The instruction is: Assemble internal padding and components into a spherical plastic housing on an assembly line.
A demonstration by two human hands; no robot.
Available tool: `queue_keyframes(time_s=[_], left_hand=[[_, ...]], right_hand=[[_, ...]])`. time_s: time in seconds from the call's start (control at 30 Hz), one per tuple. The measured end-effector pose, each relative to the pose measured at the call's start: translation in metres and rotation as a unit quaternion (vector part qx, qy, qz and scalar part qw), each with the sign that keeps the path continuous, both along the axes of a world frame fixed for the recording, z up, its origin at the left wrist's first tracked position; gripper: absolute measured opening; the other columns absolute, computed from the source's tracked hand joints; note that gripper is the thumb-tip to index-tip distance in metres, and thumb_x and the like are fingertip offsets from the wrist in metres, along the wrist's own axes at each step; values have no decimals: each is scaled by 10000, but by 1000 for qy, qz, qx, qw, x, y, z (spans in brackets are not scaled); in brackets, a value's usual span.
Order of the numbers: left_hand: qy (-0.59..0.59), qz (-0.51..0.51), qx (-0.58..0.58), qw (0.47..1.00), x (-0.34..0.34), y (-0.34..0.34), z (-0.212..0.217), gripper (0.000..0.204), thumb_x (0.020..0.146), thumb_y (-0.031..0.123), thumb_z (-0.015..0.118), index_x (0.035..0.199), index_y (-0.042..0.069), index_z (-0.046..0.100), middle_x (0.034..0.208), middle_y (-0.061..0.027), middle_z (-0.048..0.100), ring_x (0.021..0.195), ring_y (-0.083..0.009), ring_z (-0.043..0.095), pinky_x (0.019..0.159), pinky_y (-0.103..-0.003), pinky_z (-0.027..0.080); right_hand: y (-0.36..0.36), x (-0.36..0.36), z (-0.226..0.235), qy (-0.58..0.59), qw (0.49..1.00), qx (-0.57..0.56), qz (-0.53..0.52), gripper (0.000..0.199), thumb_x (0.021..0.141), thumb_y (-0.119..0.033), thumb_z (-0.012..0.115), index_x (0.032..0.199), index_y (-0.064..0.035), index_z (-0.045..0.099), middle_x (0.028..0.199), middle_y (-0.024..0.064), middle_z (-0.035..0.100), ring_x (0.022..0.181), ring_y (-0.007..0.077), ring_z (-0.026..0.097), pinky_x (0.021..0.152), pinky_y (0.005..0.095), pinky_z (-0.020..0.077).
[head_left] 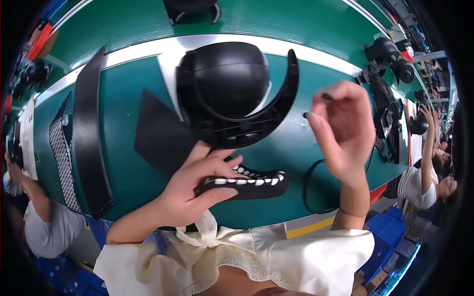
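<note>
My left hand (185, 185) is closed around one end of a curved black padded strip (252, 191), thumb on the near side and fingers over the far side. White patches dot the strip's inner edge in a row. Raised above the table's right part, my right hand (345, 128) has half-curled fingers apart from the thumb; small dark spots mark a fingertip and the thumb tip. Just beyond my left hand sits a glossy black helmet-like dome (229, 76) with a crescent-shaped black frame (266, 123) around its near side. A flat black sheet (160, 130) lies left of it.
On the green table (128, 74) at left lie a long black curved panel (89, 133) and a patterned strip (64, 158). A thin black loop (308, 192) rests below my right hand. Black straps (387, 118) lie at right. Other people work on both sides; blue crates (382, 234) stand lower right.
</note>
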State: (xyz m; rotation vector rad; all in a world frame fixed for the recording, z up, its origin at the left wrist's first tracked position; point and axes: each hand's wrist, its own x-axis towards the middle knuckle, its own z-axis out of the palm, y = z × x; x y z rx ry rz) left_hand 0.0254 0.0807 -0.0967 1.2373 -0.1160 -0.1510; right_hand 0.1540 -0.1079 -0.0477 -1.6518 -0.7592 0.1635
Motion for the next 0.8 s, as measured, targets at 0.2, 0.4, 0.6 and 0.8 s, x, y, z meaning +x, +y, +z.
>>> queue_keyframes(time_s=[0.2, 0.4, 0.6, 0.8], left_hand=[[48, 32, -138, 989, 2, -1, -6, 187, 767, -2, 510, 933, -62, 450, 1010, -213, 514, 1099, -394, 439, 950, -423, 321], [-13, 70, -112, 991, 9, -13, -5, 174, 802, 59, 503, 908, -72, 461, 1134, -275, 423, 1102, -387, 433, 959, -469, 315], [-1, 71, -108, 992, 7, -14, -5, 190, 813, 89, 517, 891, -78, 470, 1179, -266, 355, 1107, -380, 426, 963, -484, 315], [10, 62, -106, 992, 6, -14, -4, 195, 814, 92, 524, 890, -78, 465, 1117, -238, 412, 1090, -389, 441, 962, -484, 316]], right_hand=[[-2, 6, -13, -44, 996, -26, 67, 387, 732, 136, 529, 1044, 14, 334, 802, 98, 541, 679, 84, 473, 596, 197, 349], [-10, 11, -17, -48, 994, -49, 88, 373, 726, 155, 508, 1027, 18, 337, 803, 113, 535, 674, 96, 476, 594, 204, 351], [-12, 9, -19, -87, 990, -73, 80, 383, 709, 170, 515, 1016, 16, 346, 815, 107, 519, 688, 107, 484, 615, 213, 379], [-13, 11, -18, -43, 994, -42, 92, 413, 690, 185, 528, 1027, 32, 345, 842, 124, 518, 688, 117, 503, 610, 212, 401]])
